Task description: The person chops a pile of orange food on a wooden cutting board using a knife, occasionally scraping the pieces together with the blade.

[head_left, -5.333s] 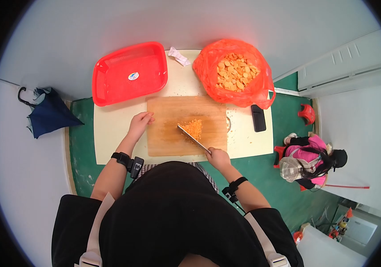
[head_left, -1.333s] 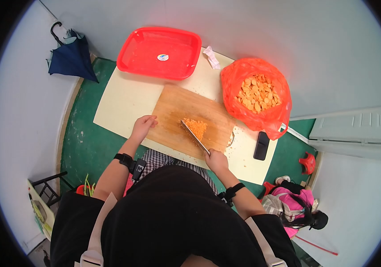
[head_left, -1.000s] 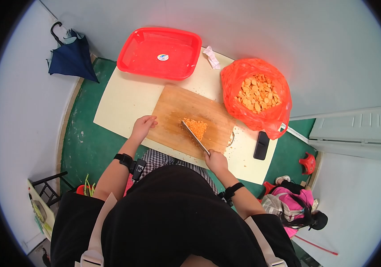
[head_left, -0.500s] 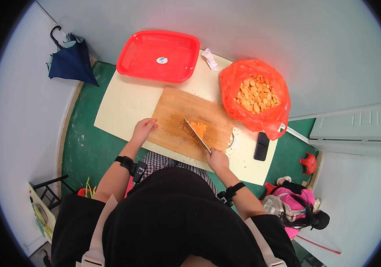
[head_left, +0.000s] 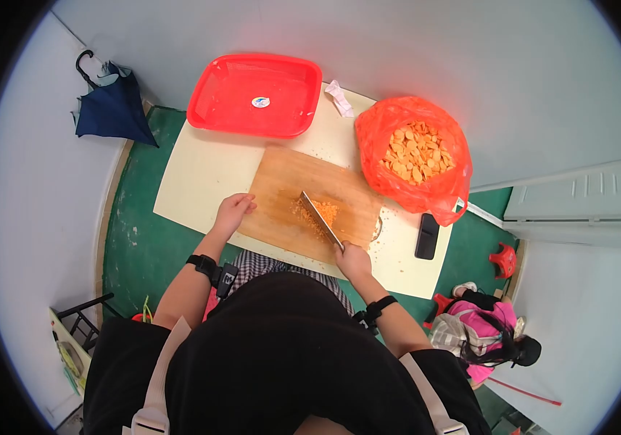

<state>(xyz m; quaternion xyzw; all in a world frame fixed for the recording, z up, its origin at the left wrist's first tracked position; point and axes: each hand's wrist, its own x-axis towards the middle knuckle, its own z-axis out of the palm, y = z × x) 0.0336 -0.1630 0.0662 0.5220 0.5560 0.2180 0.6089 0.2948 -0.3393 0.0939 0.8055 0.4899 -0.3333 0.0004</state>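
My right hand (head_left: 354, 262) is closed round the handle of a knife (head_left: 321, 221), whose blade lies across a small heap of finely chopped orange pieces (head_left: 328, 211). The heap sits in the middle of a wooden cutting board (head_left: 281, 170). At the board's left edge is my left hand (head_left: 233, 213), its fingers curled together; whether anything small is between them cannot be made out. Beyond the board, to the right, an open red plastic bag (head_left: 379, 156) holds many orange slices (head_left: 417, 154).
An empty red basin (head_left: 252, 112) stands at the table's back left, with a white crumpled wrapper (head_left: 339, 99) beside it. A black phone (head_left: 427, 236) lies on the cream table (head_left: 187, 177) at right. A seated person in pink (head_left: 488, 330) is at lower right; a blue umbrella (head_left: 116, 109) hangs left.
The view has shifted slightly. Both hands, the knife and the chopped heap keep almost the same places on the board.
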